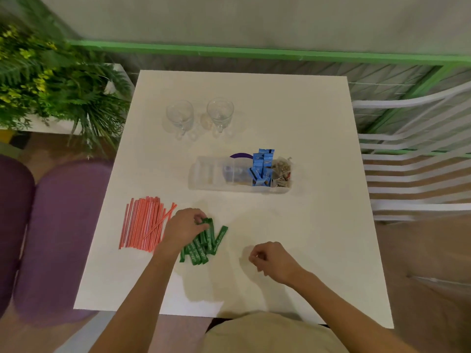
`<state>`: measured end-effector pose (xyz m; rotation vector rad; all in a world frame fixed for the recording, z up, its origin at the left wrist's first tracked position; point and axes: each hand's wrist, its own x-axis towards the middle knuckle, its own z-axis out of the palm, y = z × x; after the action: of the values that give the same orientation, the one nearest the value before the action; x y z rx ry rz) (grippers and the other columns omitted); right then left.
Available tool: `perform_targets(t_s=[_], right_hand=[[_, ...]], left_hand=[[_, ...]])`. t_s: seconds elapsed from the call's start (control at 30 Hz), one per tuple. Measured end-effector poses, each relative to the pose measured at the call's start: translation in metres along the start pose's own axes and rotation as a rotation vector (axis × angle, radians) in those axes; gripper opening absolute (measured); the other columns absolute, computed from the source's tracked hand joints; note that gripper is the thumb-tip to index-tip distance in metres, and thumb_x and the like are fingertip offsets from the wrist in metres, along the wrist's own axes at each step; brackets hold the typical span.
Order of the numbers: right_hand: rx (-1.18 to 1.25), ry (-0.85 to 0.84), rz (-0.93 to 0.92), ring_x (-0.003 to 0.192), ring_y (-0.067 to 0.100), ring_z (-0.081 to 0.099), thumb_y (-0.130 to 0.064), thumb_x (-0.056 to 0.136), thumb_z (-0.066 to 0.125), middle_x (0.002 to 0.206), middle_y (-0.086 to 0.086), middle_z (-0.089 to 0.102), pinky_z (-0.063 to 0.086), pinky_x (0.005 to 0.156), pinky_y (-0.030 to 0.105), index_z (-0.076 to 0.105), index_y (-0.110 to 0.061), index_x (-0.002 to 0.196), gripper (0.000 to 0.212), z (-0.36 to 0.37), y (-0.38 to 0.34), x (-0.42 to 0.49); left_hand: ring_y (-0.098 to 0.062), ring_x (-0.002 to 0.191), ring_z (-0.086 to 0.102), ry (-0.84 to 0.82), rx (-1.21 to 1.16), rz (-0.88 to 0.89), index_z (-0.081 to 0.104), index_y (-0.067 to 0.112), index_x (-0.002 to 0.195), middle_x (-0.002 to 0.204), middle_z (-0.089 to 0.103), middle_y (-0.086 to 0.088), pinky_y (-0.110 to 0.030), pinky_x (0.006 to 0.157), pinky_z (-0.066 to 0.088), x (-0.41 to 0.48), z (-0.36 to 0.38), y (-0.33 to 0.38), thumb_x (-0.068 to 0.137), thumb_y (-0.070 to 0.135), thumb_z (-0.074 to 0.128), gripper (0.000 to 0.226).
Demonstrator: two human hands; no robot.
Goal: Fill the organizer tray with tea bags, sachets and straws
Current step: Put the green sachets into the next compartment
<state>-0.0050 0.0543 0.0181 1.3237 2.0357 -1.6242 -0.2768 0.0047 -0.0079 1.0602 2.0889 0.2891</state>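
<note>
Our left hand [187, 226] curls its fingers round the slanting green stick sachets [204, 247] at lower centre, the clear plastic organizer tray [204, 171] up-right of them; our right hand [270, 258] idles loosely curled

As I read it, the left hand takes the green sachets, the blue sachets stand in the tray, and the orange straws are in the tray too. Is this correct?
Not quite. The head view shows the orange straws lying on the table, left of the green sachets, not in the tray. The rest is right.
</note>
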Motion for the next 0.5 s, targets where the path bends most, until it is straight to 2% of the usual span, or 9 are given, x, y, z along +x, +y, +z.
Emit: perform_targets(t_s=[0.2,0.4,0.5], right_hand=[[0.03,-0.003,-0.028,0.055,0.016,0.057,-0.022,0.095,0.056,0.067,0.006,0.066,0.051,0.059,0.025,0.069,-0.009,0.086,0.021,0.002,-0.016,0.014],[0.04,-0.006,-0.044,0.055,0.017,0.058,-0.022,0.095,0.057,0.068,0.007,0.067,0.053,0.062,0.031,0.069,-0.009,0.086,0.02,0.006,-0.026,0.028],[0.03,0.0,-0.051,0.054,0.018,0.058,-0.021,0.094,0.058,0.068,0.007,0.067,0.053,0.062,0.032,0.069,-0.005,0.089,0.02,0.011,-0.031,0.038]], left_hand=[[-0.004,0.069,0.059,0.012,0.001,0.0,0.072,0.03,0.085,0.078,0.065,0.013,-0.018,0.056,0.039,-0.004,-0.002,0.002,0.079,0.021,0.076,0.011],[-0.007,0.075,0.062,0.051,-0.028,0.013,0.071,0.028,0.081,0.078,0.066,0.013,-0.019,0.059,0.041,-0.008,-0.001,0.001,0.082,0.016,0.072,0.013],[-0.008,0.081,0.059,0.12,-0.011,0.03,0.071,0.025,0.089,0.087,0.066,0.012,-0.022,0.067,0.041,-0.012,-0.003,0.001,0.083,0.018,0.072,0.01]])
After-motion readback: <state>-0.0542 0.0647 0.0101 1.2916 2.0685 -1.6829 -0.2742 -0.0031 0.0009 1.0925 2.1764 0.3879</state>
